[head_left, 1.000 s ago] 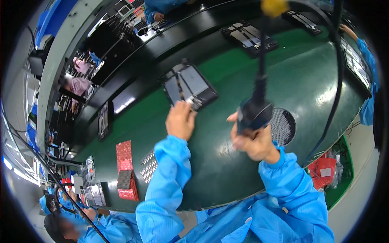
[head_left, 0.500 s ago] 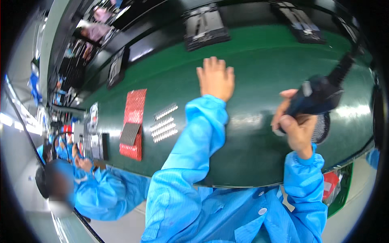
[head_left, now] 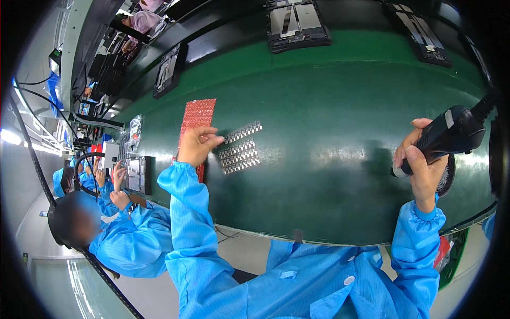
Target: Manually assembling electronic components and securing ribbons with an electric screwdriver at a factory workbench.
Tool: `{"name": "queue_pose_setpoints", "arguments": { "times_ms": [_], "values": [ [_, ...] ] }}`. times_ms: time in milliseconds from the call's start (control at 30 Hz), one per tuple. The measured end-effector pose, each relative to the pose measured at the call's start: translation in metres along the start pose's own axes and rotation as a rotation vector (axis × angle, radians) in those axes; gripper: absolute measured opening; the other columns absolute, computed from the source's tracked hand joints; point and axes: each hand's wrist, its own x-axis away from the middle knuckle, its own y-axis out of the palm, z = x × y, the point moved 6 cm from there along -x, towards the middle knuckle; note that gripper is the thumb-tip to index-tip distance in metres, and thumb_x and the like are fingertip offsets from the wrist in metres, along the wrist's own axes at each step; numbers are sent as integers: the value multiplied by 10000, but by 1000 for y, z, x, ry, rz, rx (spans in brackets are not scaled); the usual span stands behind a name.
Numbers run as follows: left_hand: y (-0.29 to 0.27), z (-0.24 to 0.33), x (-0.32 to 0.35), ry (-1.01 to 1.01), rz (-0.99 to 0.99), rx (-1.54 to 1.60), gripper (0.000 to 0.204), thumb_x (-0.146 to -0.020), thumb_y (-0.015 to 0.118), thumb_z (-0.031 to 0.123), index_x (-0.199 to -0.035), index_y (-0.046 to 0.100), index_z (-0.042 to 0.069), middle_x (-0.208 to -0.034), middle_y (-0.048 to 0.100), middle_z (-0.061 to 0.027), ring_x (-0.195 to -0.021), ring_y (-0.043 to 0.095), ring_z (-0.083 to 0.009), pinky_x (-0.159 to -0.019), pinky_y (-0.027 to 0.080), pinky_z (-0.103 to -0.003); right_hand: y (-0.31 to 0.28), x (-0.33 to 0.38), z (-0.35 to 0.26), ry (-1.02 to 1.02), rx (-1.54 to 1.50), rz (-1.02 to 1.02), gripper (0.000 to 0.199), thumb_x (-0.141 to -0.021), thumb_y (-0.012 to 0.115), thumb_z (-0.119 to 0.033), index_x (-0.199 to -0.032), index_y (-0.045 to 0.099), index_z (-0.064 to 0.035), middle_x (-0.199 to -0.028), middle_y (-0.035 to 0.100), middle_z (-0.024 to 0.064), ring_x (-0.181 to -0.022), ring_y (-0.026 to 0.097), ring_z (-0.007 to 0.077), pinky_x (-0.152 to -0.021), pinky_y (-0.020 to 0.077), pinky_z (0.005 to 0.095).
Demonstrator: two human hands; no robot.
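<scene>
Pinching thumb and forefinger nearly together, the left hand hovers over the red bubble wrap, hiding its middle, with the fingertips beside the left end of the strip; whether anything sits between them I cannot tell. That strip, dotted with small pale pieces, lies slanted on the green table, and just below it lies the sheet, with rows of similar pieces. Well apart, near the table's right end, the right hand grips the black tool, its fingers wrapped around the body. The tool is held tilted, its pale tip at the lower left and its thick cable leading off to the upper right. Partly hidden behind that hand is the round mesh. Along the far side lie three devices with dark frames and pale panels: one at the left, one in the middle and one at the right. At the left, a co-worker in a blue sleeve sits near another device. Below the table's right edge is the green bin, with the red bag in it.
</scene>
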Motion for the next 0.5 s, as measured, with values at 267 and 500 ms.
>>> {"name": "queue_pose_setpoints", "arguments": {
  "times_ms": [267,500],
  "values": [
    [28,4,-21,50,-137,188,287,-753,742,59,-1013,640,-9,-740,610,-8,-571,529,-39,-518,434,-194,-4,1,1,70,74,-37,436,-798,623,-89,-1164,421,37,-671,544,65,-553,540,129,-544,457,254],
    [70,89,-52,419,-177,-66,199,-777,657,-8,-976,663,-13,-778,631,-73,-638,600,-137,-610,487,-257,-13,1,1,68,-3,39,398,-753,700,0,-1099,506,41,-668,574,14,-544,538,77,-501,424,212]
  ]
}}
